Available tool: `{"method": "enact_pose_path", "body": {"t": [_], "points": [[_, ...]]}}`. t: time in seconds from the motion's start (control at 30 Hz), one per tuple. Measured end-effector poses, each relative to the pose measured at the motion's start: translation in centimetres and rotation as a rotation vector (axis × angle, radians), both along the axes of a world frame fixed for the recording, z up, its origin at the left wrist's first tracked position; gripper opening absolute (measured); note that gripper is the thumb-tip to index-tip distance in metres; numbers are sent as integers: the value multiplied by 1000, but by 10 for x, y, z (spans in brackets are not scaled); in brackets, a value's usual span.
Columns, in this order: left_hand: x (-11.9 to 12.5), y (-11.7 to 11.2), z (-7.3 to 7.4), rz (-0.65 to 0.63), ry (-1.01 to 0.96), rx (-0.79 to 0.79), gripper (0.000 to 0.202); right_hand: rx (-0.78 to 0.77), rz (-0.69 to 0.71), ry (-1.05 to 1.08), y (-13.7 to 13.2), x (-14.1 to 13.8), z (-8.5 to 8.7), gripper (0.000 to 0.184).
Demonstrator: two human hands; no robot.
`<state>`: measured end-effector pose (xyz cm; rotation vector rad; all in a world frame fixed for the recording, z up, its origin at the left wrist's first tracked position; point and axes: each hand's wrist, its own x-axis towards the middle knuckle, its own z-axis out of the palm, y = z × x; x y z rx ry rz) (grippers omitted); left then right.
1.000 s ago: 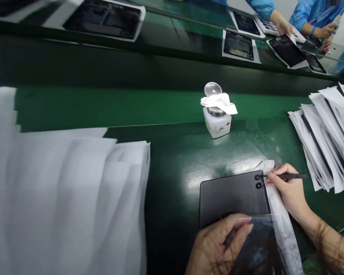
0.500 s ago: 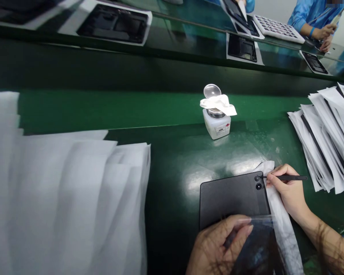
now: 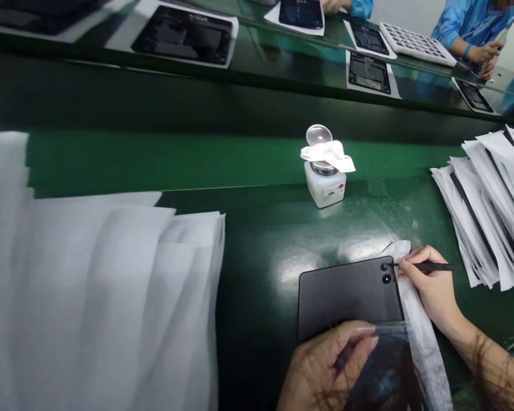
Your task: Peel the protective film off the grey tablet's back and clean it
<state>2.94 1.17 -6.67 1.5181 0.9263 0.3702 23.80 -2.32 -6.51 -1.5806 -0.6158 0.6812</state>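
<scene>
A dark grey tablet [image 3: 346, 297] lies back-up on the green bench at the lower right, its two camera lenses [image 3: 385, 273] at the far right corner. My right hand [image 3: 428, 285] pinches a thin black stylus [image 3: 437, 266] with its tip at the upper lens. A white cloth [image 3: 415, 319] lies under that hand along the tablet's right edge. My left hand [image 3: 325, 365] rests on the tablet's near edge, fingers curled on a clear film [image 3: 385, 354].
A white dispenser bottle [image 3: 324, 181] with a wipe draped on it stands mid-bench. White sleeves are stacked at the left [image 3: 103, 297], and packs with black strips at the right [image 3: 488, 205]. Tablets on white sheets ride the far belt [image 3: 184, 34]; people in blue sleeves [image 3: 462, 28] work there.
My hands and the tablet have stayed put. On the far belt the tablets have slid rightward, and a co-worker's hand has left the tablets near the keypad tray.
</scene>
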Motion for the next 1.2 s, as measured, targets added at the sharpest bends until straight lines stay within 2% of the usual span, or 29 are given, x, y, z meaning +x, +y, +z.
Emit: {"method": "enact_pose_path", "body": {"t": [0.17,0.33,0.5,0.57,0.67,0.73,0.8,0.87,0.97,1.2], "points": [[0,0,3,15,-28,-25,12,1,4,-6,0,-1,2,23],[4,-5,4,181,-41,-42,11,16,15,-5,-2,-1,-1,21],[5,-3,5,83,11,-110,14,76,69,62,-8,10,-2,20],[6,-3,10,137,13,-150,15,98,158,109,-12,18,5,22],[7,-2,16,223,26,-210,18,120,448,120,-19,29,20,19],[5,1,17,119,49,-241,21,124,646,68,-24,33,29,15],[2,5,14,1,69,-253,26,105,758,1,-26,34,33,13],[-1,8,11,-36,89,-243,28,85,796,-56,-27,34,34,13],[-4,8,8,-36,104,-216,28,88,771,-111,-27,31,32,13],[-3,7,12,-6,72,-237,26,116,772,-144,-24,25,30,13]]}}
